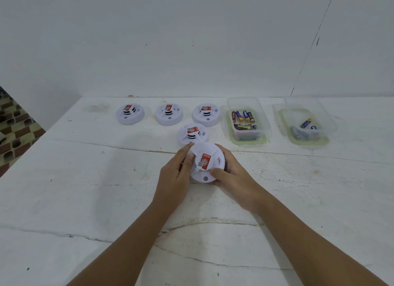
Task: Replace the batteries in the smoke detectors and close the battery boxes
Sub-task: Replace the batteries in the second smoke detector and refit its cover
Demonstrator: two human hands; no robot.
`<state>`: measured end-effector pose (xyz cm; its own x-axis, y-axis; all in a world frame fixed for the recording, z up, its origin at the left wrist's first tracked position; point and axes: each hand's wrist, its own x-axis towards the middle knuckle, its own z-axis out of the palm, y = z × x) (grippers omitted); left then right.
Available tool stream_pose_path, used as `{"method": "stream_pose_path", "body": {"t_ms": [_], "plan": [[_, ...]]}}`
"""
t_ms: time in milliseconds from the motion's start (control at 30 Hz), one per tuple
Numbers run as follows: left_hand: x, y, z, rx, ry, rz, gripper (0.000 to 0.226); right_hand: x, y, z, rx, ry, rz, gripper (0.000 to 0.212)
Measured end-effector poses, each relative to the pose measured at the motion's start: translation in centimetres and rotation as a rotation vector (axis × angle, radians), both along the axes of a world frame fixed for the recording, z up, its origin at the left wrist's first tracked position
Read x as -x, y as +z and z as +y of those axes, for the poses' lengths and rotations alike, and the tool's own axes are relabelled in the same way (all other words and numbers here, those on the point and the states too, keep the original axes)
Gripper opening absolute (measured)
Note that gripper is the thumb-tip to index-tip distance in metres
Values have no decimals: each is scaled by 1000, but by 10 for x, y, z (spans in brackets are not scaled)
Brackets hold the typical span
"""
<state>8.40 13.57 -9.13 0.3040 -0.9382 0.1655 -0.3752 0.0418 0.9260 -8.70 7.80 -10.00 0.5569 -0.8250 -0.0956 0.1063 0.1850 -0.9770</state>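
Observation:
A white round smoke detector (210, 155) with a red label sits at the table's middle, held from both sides. My left hand (175, 174) grips its left edge, fingers curled over the rim. My right hand (231, 178) grips its right edge, thumb on the front rim. Just behind it lies a second detector (193, 134). Three more stand in a row at the back: one at the left (130, 114), one in the middle (168, 114), one at the right (206, 114).
A clear box with a green rim (263, 139) holds several batteries (243, 119) at the back right. Further right, a second clear box (326, 139) holds a few batteries (306, 123). The white table (85, 189) has cracks; its left edge drops to a tiled floor.

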Motion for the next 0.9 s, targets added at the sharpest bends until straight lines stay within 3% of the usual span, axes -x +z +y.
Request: {"method": "stream_pose_path", "body": {"t_ms": [900], "plan": [[1, 0, 1, 9, 2, -27, 36, 0, -4, -2, 17, 10, 5, 61]]}}
